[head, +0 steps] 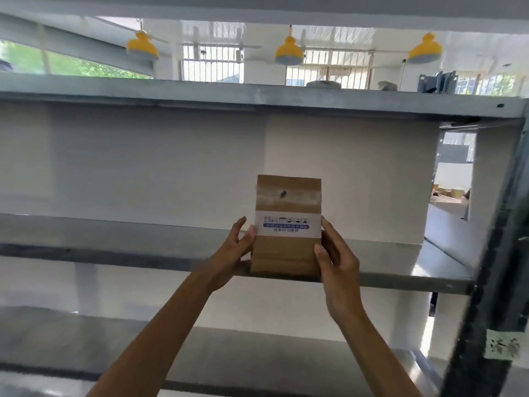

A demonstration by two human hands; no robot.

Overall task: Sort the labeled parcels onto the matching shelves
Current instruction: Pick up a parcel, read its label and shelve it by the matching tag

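A small brown cardboard parcel [286, 247] with a white printed band, upside down, stands upright at the front edge of the middle grey metal shelf [114, 239]. My left hand [232, 253] grips its left side and my right hand [335, 259] grips its right side. Its bottom edge looks to rest on the shelf lip. The rest of this shelf is bare.
A shelf above [257, 96] and a shelf below [71, 339] flank the middle one. A dark upright post [498, 253] with a handwritten paper label [505, 348] stands at the right. White wall panels back the shelving.
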